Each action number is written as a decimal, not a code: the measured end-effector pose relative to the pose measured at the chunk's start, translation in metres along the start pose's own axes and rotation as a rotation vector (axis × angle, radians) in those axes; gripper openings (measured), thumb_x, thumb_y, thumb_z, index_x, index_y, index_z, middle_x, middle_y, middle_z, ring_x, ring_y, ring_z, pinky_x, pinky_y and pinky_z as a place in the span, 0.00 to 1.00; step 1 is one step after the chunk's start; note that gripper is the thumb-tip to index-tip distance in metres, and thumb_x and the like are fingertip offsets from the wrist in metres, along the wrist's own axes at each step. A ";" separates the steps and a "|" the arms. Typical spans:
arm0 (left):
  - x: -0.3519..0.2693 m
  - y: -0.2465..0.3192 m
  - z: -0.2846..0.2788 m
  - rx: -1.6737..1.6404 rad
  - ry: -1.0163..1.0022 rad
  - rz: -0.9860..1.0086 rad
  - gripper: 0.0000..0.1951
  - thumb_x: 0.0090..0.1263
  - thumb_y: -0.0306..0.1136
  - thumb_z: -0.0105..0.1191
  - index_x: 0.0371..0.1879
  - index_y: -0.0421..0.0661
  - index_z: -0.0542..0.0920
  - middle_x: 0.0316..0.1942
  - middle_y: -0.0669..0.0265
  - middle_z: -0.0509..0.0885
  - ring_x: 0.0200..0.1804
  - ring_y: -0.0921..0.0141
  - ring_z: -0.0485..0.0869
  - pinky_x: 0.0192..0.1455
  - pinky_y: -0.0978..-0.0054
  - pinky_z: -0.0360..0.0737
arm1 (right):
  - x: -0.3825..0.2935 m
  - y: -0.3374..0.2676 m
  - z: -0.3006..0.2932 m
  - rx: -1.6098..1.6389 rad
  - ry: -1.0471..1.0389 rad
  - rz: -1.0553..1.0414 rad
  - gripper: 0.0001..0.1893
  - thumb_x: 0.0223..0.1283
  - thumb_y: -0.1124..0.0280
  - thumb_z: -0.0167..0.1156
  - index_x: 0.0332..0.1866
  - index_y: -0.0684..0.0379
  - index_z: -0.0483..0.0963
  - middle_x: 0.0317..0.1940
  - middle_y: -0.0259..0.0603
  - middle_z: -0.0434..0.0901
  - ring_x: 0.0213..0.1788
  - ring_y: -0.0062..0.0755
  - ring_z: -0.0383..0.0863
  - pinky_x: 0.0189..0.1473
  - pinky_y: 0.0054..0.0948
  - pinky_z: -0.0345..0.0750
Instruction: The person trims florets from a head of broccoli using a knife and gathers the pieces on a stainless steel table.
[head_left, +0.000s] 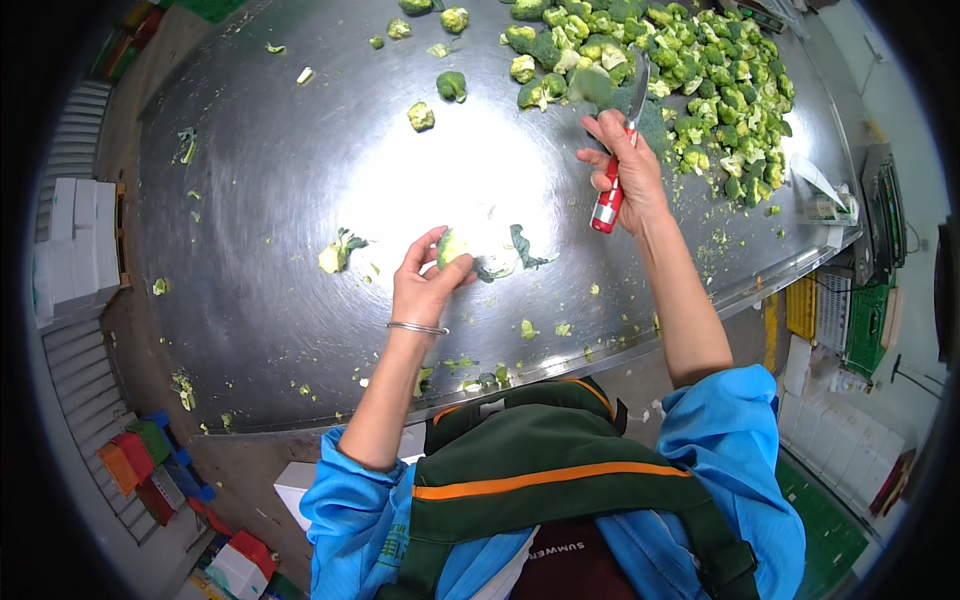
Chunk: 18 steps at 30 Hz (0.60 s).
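Observation:
My left hand holds a small broccoli floret between thumb and fingers, above the steel table. In my right hand is a knife with a red handle and a curved metal blade, pointing away from me. A blurred green piece shows just beyond the right fingertips; I cannot tell if it touches anything. Close to the left hand lie a dark leaf scrap and a pale broccoli piece with leaves.
A large heap of broccoli florets covers the far right of the table. Loose florets and trimmings are scattered about. Stacked white boxes stand at left, crates at right. The table's raised edge runs before me.

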<state>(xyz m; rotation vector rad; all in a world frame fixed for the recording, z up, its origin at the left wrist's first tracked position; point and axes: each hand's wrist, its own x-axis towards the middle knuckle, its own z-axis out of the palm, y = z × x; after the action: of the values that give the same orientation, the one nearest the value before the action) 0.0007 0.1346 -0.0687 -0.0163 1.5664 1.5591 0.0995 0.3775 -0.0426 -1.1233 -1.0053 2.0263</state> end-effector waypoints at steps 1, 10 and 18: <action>-0.006 0.006 0.007 0.006 0.013 0.077 0.27 0.57 0.23 0.64 0.57 0.40 0.70 0.47 0.63 0.73 0.46 0.71 0.81 0.48 0.79 0.80 | -0.009 -0.004 0.007 -0.173 -0.073 0.067 0.22 0.61 0.61 0.60 0.56 0.61 0.66 0.37 0.41 0.82 0.12 0.16 0.69 0.11 0.14 0.62; -0.046 0.013 0.022 0.098 -0.100 0.556 0.29 0.56 0.16 0.61 0.58 0.39 0.67 0.54 0.56 0.70 0.52 0.68 0.78 0.50 0.76 0.82 | -0.121 0.030 0.023 -0.489 -0.448 0.183 0.22 0.56 0.70 0.64 0.57 0.60 0.71 0.29 0.34 0.78 0.19 0.14 0.72 0.14 0.16 0.62; -0.067 0.018 0.009 -0.472 -0.162 -0.074 0.19 0.67 0.30 0.57 0.54 0.37 0.71 0.43 0.59 0.81 0.45 0.67 0.83 0.52 0.73 0.83 | -0.153 0.035 0.005 -1.033 -0.421 -0.622 0.22 0.54 0.74 0.62 0.56 0.57 0.71 0.32 0.37 0.76 0.23 0.19 0.74 0.25 0.21 0.71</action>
<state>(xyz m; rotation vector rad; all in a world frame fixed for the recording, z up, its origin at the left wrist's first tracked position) 0.0351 0.1088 -0.0140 -0.2025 1.0367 1.7896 0.1599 0.2368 -0.0062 -0.6366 -2.4100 1.2002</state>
